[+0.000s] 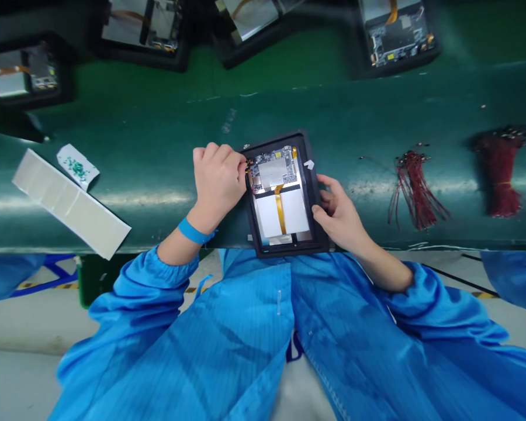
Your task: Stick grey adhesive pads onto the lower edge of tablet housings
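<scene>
An opened tablet (275,190) lies in a black foam tray (255,229) at the bench's front edge. It shows a circuit board (272,173), a silver battery (296,209) and an orange ribbon cable (280,211). My left hand (219,178), with a blue band at the wrist, is closed at the board's upper left corner. Its fingertips pinch there, but what lies between them is hidden. My right hand (339,213) grips the tray's right side, thumb on the rim. A small white piece (309,165) sits on the rim above that hand.
Several more opened tablets in black trays (398,35) stand along the back. To the right lie a loose bunch of red wires (416,190) and a tied bundle (503,175). A pale sticker strip (70,202) and paper with green bits (78,166) lie left.
</scene>
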`<state>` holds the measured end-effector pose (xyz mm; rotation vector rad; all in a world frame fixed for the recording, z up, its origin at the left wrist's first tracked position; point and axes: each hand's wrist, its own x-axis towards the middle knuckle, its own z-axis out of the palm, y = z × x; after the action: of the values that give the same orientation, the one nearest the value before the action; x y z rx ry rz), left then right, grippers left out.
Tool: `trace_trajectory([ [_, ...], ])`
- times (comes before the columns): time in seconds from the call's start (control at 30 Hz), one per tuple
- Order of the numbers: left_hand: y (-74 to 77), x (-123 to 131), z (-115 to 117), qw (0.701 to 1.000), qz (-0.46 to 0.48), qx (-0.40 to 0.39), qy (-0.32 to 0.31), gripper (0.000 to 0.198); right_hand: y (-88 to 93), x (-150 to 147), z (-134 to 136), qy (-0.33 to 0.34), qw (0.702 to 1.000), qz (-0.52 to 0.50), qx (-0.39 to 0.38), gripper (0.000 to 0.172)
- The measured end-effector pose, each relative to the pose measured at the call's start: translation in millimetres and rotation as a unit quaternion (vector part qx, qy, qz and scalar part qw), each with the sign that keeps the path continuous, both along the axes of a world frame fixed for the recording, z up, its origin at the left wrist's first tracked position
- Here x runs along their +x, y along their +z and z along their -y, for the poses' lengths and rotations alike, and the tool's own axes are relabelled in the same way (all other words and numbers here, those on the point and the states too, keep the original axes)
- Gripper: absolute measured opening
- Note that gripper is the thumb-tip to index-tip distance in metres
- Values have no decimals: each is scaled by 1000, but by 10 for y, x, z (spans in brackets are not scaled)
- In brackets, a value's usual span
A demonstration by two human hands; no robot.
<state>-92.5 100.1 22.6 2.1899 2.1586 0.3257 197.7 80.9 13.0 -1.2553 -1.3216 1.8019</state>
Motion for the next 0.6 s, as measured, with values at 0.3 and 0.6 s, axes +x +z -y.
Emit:
trace_trajectory([
  [0.3, 170, 116, -49, 997, -45, -55, -41, 34, -5, 11, 1, 1, 1000, 1, -1, 69],
  [0.6, 227, 189, -168, 995, -60, -71, -48, 18, -23, 16, -3, 2, 1000, 7, 11, 66],
])
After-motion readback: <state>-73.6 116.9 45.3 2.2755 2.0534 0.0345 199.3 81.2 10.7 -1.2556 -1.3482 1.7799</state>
